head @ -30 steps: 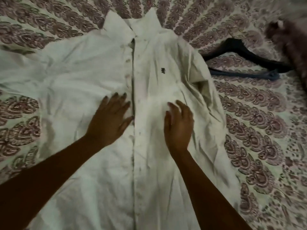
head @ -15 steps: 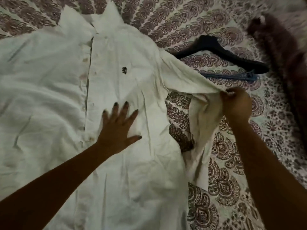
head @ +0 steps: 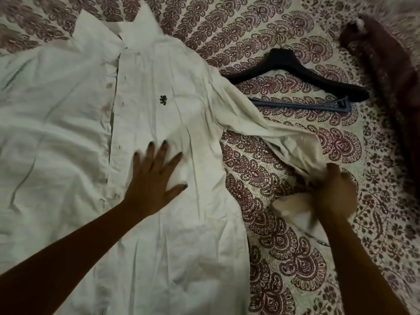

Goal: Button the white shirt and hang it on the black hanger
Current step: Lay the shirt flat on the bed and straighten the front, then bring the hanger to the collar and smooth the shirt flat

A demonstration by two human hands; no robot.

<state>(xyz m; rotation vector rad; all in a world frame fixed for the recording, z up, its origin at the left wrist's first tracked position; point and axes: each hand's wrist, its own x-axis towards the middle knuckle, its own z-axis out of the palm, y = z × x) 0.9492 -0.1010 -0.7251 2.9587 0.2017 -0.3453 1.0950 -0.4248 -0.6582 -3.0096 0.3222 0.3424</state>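
Left hand lies flat, fingers spread, on the crumpled white cotton shirt; the blurred right hand grips its sleeve.

You see a bed cover with dark red swirls. On it lie the white shirt, spread flat, the black hanger, a blue hanger beside it, and a dark brown cloth.

One shirt, two hangers (black, blue), two hands.
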